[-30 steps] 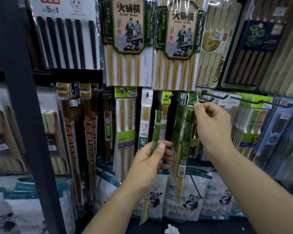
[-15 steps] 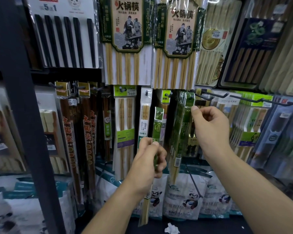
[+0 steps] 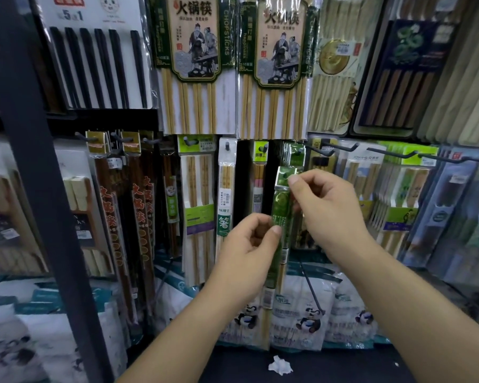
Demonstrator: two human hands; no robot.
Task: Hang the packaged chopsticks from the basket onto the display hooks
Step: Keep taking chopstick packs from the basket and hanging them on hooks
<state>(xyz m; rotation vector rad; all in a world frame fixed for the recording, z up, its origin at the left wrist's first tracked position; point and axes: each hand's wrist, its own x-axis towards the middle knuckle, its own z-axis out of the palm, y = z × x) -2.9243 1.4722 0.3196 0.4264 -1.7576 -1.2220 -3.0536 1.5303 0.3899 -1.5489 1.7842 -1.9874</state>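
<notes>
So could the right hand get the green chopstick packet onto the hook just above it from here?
Probably yes: the right hand pinches the green chopstick packet near its top, just below the black hook, nothing between.

A shop aisle, display wall crowded with packaged chopsticks (image 3: 195,64) on metal hooks (image 3: 340,147), barcode labels (image 3: 228,197) on packs, panda-printed bags (image 3: 302,310) stacked low, dark shelf post (image 3: 33,161) at left
</notes>
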